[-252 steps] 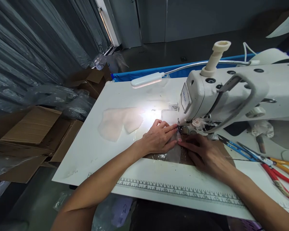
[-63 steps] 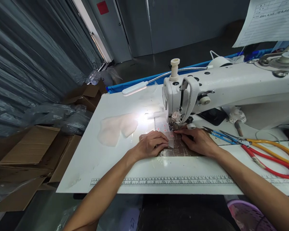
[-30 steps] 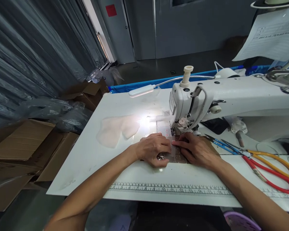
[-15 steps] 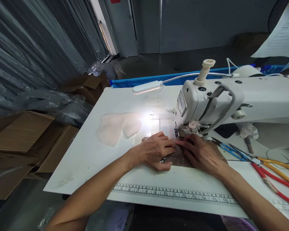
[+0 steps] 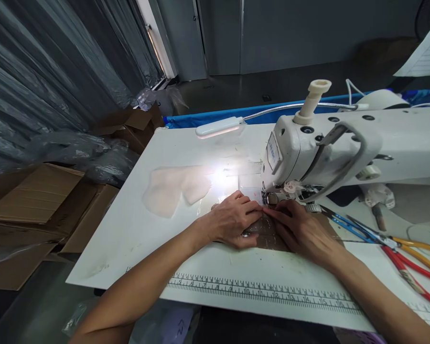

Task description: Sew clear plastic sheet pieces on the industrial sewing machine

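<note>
A white sewing machine stands on the white table. A clear plastic piece with pink dots lies under its presser foot and runs back over a brown taped patch. My left hand lies on the piece just left of the foot, fingers bent and pressed down on it. My right hand presses the piece from the right, fingertips meeting the left hand's just before the foot.
A small lamp on a flexible neck lights the table. A pale pink fabric piece lies to the left. Blue snips and orange and red scissors lie at the right. A printed ruler runs along the front edge. Cardboard boxes stand left of the table.
Both hands have stayed on the plastic piece at the presser foot, sliding slightly forward toward it. My view has shifted a little; the machine head sits further right than two seconds ago.
</note>
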{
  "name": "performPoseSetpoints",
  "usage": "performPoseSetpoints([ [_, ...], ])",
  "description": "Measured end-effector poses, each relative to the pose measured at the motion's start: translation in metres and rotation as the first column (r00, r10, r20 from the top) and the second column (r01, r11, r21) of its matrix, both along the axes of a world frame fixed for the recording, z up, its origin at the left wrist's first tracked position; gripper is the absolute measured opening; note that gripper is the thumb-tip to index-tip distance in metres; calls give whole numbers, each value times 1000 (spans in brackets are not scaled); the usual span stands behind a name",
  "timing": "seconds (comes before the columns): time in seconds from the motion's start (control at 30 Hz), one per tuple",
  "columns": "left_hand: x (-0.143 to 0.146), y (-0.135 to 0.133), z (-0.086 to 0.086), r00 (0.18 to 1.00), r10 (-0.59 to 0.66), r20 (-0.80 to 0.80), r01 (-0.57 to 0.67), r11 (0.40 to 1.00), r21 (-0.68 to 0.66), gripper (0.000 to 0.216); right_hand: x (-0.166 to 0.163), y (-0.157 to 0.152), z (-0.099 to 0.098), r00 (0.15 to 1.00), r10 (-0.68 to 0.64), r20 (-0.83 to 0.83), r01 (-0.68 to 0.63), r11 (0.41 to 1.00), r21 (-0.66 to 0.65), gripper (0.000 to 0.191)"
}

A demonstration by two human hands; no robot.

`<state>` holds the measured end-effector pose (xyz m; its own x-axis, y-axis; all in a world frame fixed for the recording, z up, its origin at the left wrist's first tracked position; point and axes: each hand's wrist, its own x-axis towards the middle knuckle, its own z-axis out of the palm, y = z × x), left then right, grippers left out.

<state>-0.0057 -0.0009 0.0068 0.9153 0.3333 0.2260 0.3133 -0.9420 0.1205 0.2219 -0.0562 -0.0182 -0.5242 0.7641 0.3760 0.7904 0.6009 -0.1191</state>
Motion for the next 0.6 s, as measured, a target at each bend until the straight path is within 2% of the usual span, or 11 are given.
performPoseSetpoints([
  [0.2, 3, 1, 2, 998, 37, -44, -38, 999, -11, 43, 0, -1, 2, 1000, -27, 5, 27, 997, -72, 39],
  [0.4, 4, 2, 3, 993, 68, -99, -68, 998, 5, 46, -2, -2, 3, 996, -80, 32, 82, 993, -86, 40],
  [0.6, 4, 5, 3, 991, 91, -98, -93, 996, -9, 55, 9, -2, 2, 981, -138, -136, 99, 961, -260, 38],
])
